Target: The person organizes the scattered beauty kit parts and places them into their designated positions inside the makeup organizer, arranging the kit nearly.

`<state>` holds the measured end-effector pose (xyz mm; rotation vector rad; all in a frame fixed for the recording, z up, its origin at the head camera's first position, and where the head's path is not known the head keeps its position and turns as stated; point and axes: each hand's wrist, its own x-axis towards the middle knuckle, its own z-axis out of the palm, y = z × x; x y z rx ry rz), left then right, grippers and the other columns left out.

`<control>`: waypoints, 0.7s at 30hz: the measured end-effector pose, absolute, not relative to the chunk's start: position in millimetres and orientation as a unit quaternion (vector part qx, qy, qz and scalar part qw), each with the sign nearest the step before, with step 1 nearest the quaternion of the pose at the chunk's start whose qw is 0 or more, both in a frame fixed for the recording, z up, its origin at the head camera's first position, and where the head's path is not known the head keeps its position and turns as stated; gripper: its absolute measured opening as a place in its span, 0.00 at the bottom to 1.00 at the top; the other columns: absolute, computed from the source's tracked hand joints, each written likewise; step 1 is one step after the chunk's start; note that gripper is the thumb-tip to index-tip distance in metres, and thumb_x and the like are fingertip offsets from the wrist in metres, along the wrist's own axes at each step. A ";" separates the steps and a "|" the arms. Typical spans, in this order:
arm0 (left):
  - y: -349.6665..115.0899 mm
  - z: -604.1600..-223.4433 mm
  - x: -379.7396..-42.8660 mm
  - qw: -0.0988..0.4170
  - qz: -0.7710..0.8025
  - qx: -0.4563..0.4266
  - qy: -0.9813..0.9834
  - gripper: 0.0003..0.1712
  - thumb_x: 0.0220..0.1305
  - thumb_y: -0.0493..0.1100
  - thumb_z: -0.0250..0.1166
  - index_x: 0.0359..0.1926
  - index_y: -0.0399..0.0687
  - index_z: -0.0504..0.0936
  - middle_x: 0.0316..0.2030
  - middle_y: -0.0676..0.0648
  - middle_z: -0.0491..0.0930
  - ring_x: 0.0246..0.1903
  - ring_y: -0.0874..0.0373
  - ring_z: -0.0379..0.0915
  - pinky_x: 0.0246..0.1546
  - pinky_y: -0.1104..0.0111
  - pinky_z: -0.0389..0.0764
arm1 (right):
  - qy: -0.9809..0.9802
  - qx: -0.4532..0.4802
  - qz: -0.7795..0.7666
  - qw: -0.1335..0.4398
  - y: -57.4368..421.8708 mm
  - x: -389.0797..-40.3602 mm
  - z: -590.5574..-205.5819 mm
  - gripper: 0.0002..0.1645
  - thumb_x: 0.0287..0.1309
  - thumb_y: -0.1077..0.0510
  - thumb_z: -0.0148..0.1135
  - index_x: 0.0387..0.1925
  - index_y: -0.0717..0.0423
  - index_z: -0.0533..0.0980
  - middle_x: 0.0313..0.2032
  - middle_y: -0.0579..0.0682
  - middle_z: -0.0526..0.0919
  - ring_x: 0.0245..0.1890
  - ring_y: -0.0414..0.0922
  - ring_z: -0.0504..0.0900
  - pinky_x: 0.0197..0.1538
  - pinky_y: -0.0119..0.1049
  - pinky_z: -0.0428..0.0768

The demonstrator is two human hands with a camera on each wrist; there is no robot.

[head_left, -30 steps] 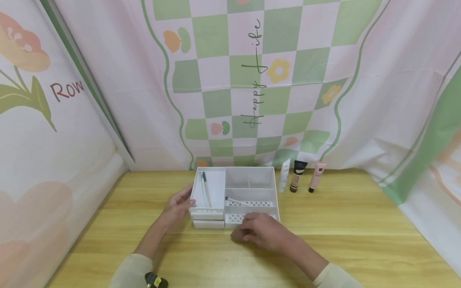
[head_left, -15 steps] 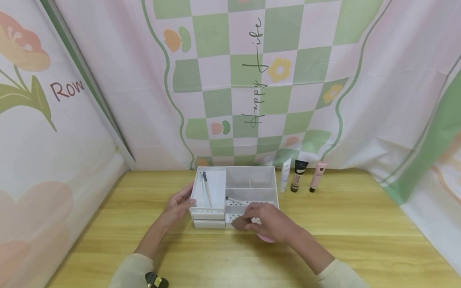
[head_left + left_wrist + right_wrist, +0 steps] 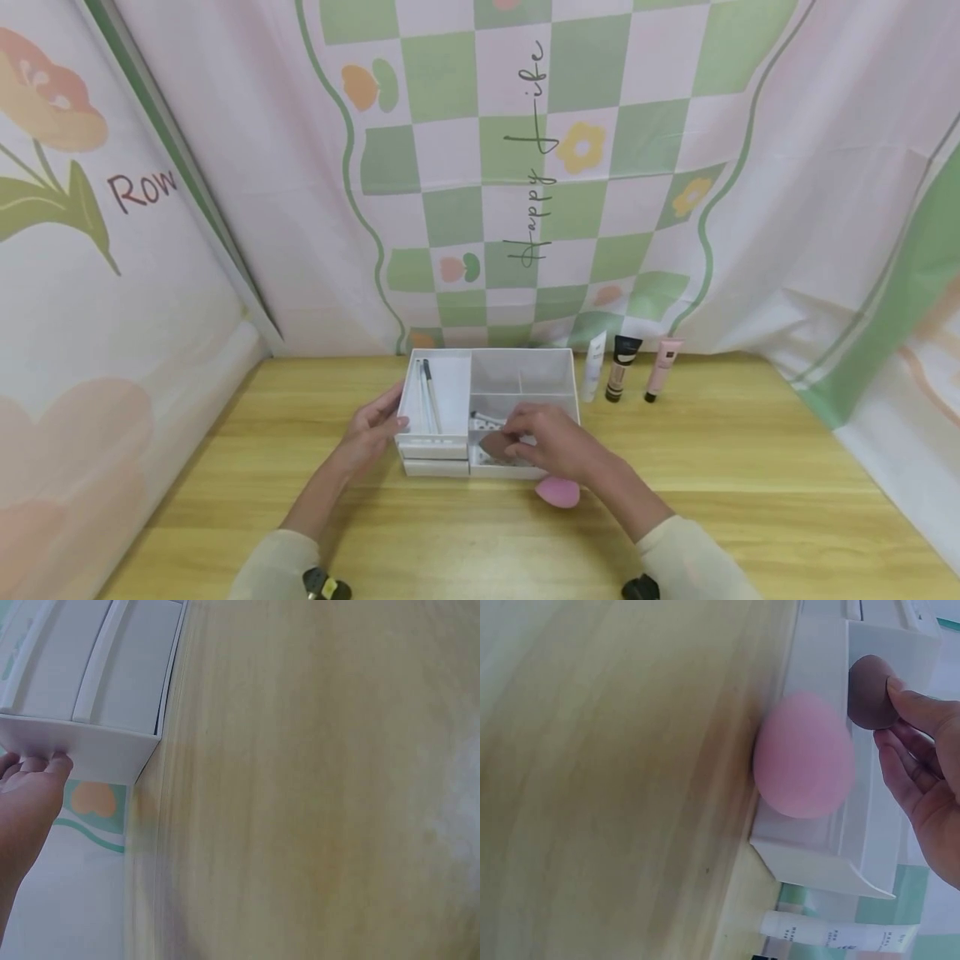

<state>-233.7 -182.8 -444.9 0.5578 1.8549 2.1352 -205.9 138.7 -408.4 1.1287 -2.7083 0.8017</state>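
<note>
Since the earlier frame, the right hand [image 3: 551, 442] has been carrying the brown sponge [image 3: 493, 446] farther back, uncovering the pink sponge [image 3: 558, 492]. Thumb and fingers are pinching the brown sponge at one side, presumably keeping knuckles clear of the compartment walls; the front wall [image 3: 819, 660] is partly hiding it (right wrist view). The pink sponge is lying on the tabletop [image 3: 420, 542] just before the white organizer [image 3: 453, 392]; whether they are touching is remaining unclear. The left hand [image 3: 371, 432] is resting unclenched fingers against the organizer's side, likely for steadying. 3 tubes [image 3: 619, 369] are standing rightward, apart from the handling.
</note>
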 end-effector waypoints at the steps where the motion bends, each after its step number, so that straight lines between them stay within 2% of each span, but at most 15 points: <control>1: -182.7 -445.1 -233.7 0.129 0.734 0.192 0.638 0.41 0.71 0.29 0.50 0.79 0.31 0.42 0.81 0.35 0.36 0.81 0.39 0.35 0.66 0.83 0.70 | -0.889 0.370 0.265 0.049 138.0 -206.7 -409.7 0.11 0.57 0.60 0.73 0.43 0.58 0.87 0.38 0.48 0.88 0.38 0.41 0.86 0.42 0.34 0.88; 8: -182.3 -445.7 -234.2 0.129 0.733 0.191 0.640 0.41 0.71 0.29 0.51 0.79 0.32 0.42 0.82 0.35 0.36 0.81 0.39 0.34 0.66 0.83 0.69 | -0.888 0.365 0.278 0.036 133.3 -210.3 -420.0 0.11 0.57 0.60 0.72 0.43 0.59 0.87 0.36 0.48 0.88 0.36 0.39 0.83 0.39 0.26 0.83; 14: -182.9 -446.2 -234.6 0.133 0.733 0.192 0.639 0.41 0.71 0.29 0.51 0.79 0.32 0.42 0.82 0.35 0.36 0.81 0.39 0.34 0.66 0.83 0.69 | -0.895 0.356 0.269 0.024 131.7 -212.2 -429.0 0.12 0.56 0.61 0.72 0.43 0.57 0.87 0.36 0.47 0.87 0.35 0.36 0.81 0.37 0.25 0.81; 21: -182.9 -445.5 -234.5 0.133 0.731 0.186 0.643 0.41 0.71 0.31 0.52 0.79 0.34 0.43 0.82 0.37 0.36 0.82 0.39 0.33 0.67 0.82 0.68 | -0.899 0.356 0.252 0.031 131.3 -213.7 -431.6 0.12 0.56 0.60 0.73 0.43 0.56 0.88 0.36 0.46 0.88 0.36 0.37 0.83 0.39 0.27 0.83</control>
